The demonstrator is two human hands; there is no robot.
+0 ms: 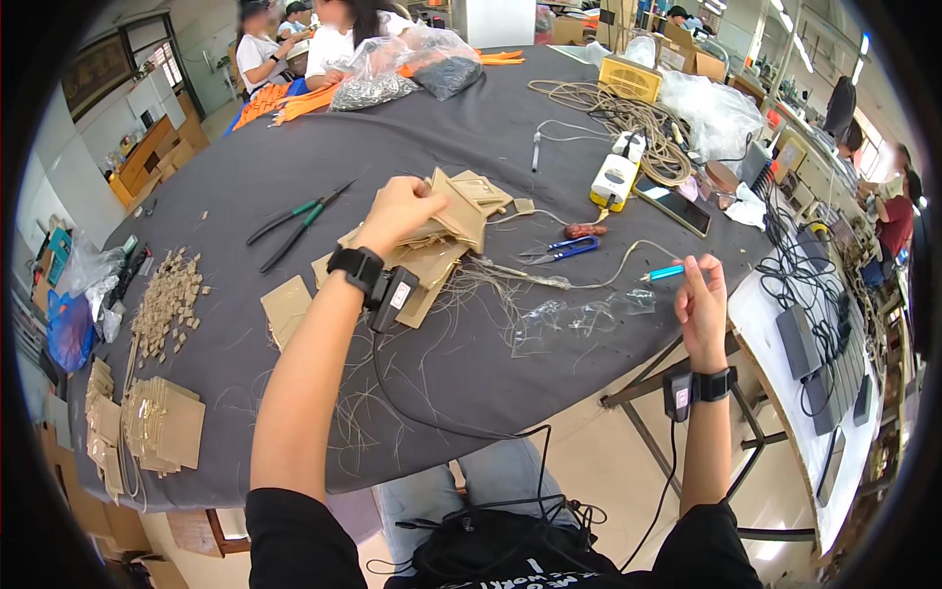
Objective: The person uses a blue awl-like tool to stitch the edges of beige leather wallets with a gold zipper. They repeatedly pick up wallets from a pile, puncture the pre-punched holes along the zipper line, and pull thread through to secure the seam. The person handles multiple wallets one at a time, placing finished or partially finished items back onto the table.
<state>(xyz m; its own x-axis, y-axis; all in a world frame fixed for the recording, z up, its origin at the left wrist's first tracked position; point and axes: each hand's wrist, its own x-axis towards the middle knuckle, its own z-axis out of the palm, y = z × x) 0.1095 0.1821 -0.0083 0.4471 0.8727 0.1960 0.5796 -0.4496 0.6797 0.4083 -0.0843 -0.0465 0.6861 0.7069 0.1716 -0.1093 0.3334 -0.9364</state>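
My left hand (400, 211) is closed on the edge of a flat tan square piece (457, 211), tilted up over a loose pile of similar tan pieces (424, 285). Between the fingertips of my right hand (703, 294), out past the table's front right edge, is a slim blue pen-shaped tool (665, 274) pointing left. Loose pale threads (471, 294) trail out from the pile. Blue-handled scissors (564, 250) lie between my hands, next to a brownish-red lump (586, 231). Green-handled pliers (299, 218) rest left of my left hand.
On the left are small tan squares (169, 299) and stacked tan pieces (162, 424). Clear plastic scraps (569, 319) lie near the front edge. A power strip (618, 172), a phone (673, 204) and coiled cable (648, 137) sit at the right. Wrist-device cables cross my lap. People sit beyond the table.
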